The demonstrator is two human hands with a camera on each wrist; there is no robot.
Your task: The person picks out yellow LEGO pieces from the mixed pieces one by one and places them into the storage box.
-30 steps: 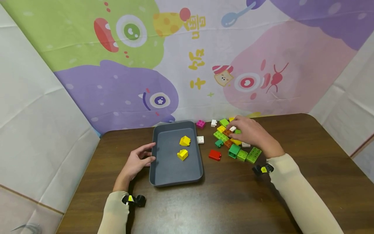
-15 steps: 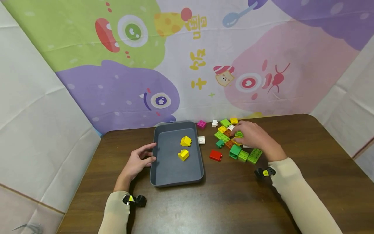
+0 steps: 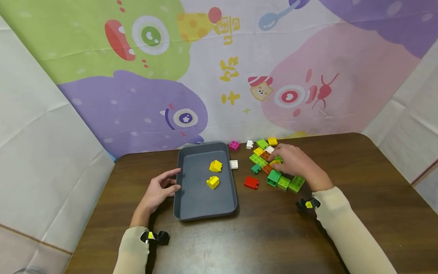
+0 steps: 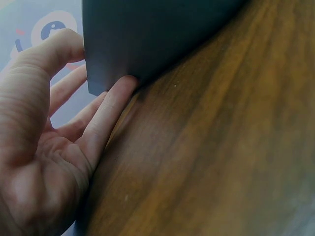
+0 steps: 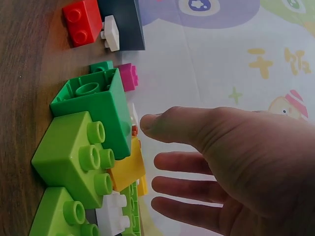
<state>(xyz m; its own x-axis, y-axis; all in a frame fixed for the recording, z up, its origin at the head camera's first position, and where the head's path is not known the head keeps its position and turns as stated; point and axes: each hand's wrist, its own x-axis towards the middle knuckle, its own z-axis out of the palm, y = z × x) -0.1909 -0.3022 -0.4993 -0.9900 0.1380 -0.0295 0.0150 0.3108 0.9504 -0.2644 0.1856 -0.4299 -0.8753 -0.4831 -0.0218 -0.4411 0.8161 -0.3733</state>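
Note:
My left hand (image 3: 158, 191) rests at the left side of a dark grey tray (image 3: 205, 207), fingertips against its outer wall. In the left wrist view those fingers (image 4: 112, 105) lie fairly straight along the tray wall (image 4: 147, 39). Two yellow toy bricks sit inside the tray, one sloped brick (image 3: 215, 166) behind the other (image 3: 213, 182). My right hand (image 3: 291, 159) hovers over the pile at the right, its fingertips near a yellow brick (image 3: 275, 162). Seen from the right wrist, thumb and fingers (image 5: 187, 184) stretch toward a green brick (image 5: 115, 105) and a yellow one (image 5: 129, 166), holding nothing.
A red brick (image 3: 251, 182) lies between tray and pile. A white brick (image 3: 234, 164) sits against the tray's right wall, and a magenta brick (image 3: 234, 145) lies behind it. Lime bricks (image 3: 283, 182) form the pile's front edge. A printed cloth (image 3: 137, 114) hangs behind the table.
My right hand has shifted slightly down and forward over the pile, uncovering the yellow brick at the back. My left hand and the tray have not moved.

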